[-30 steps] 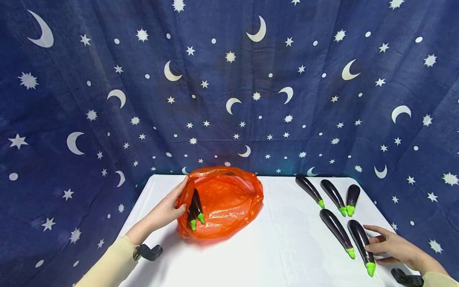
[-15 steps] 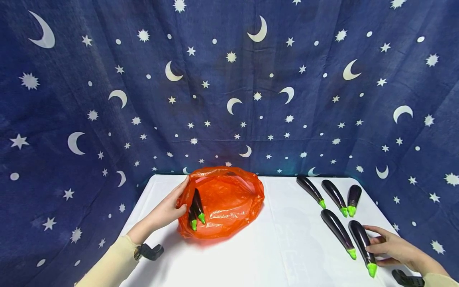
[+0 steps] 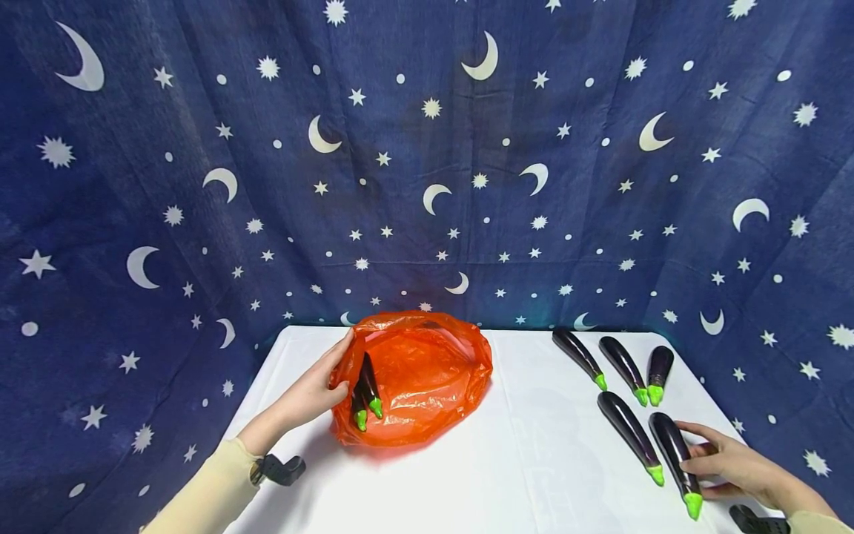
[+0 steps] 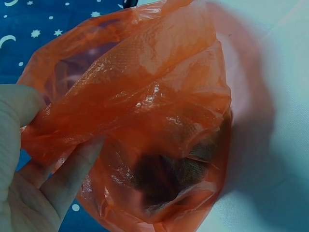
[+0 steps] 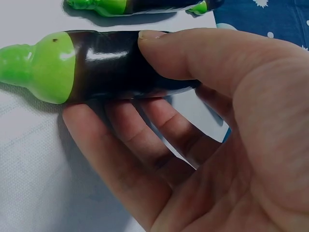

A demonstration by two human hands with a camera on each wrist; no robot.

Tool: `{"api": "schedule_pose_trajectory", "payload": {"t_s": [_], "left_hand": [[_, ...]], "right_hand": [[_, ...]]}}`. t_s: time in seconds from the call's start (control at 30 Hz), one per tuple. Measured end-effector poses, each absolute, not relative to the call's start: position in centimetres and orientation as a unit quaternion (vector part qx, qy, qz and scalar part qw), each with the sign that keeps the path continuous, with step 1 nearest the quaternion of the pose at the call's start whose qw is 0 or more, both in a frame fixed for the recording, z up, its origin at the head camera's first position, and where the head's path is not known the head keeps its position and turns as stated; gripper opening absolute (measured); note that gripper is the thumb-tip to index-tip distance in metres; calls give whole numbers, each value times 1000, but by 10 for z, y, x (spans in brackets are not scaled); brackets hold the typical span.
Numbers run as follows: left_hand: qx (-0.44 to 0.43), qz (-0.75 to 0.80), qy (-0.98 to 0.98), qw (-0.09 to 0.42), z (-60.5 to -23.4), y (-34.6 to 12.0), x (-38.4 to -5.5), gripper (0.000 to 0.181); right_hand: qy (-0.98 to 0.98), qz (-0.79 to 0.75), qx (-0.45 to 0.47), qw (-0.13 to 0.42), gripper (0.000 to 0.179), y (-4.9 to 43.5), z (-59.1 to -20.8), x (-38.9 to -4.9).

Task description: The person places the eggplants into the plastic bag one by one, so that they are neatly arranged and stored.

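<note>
My left hand [image 3: 308, 394] pinches the left rim of a red-orange plastic bag [image 3: 427, 378]; in the left wrist view the thumb and fingers [image 4: 72, 179] have the thin film between them. The bag's mouth gapes, and two dark eggplants [image 3: 370, 382] with green stem ends lie inside at its left. At the table's right, my right hand [image 3: 734, 466] holds the nearest eggplant [image 3: 672, 454], which lies on the cloth. The right wrist view has the thumb over this eggplant's dark body [image 5: 111, 63] and the fingertips against its side.
Left of the held eggplant lies another eggplant [image 3: 629, 434]. Behind them are three more: one at left [image 3: 575, 354], one in the middle [image 3: 620, 365] and one at right [image 3: 659, 371]. A white cloth covers the table [image 3: 480, 482]. A blue star-patterned curtain [image 3: 400, 185] stands behind.
Both hands, the bag and the eggplants keep their places. Only a very slight shift of the whole head view shows.
</note>
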State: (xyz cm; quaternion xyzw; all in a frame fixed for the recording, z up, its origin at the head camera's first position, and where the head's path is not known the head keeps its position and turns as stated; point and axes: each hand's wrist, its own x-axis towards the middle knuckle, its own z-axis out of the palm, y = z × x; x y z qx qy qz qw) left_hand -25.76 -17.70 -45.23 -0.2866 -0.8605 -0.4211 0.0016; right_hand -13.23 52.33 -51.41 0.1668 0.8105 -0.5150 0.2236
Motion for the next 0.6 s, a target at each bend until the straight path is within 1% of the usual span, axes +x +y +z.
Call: {"api": "schedule_pose_trajectory", "payload": {"t_s": [0.37, 0.6], "left_hand": [[-290, -423, -859, -3, -454, -176, -260, 97], [-293, -421, -858, -2, -452, -175, -261, 96]], "right_hand": [[802, -521, 180, 229, 95, 521, -514, -133], [809, -516, 170, 226, 90, 517, -512, -131]]}}
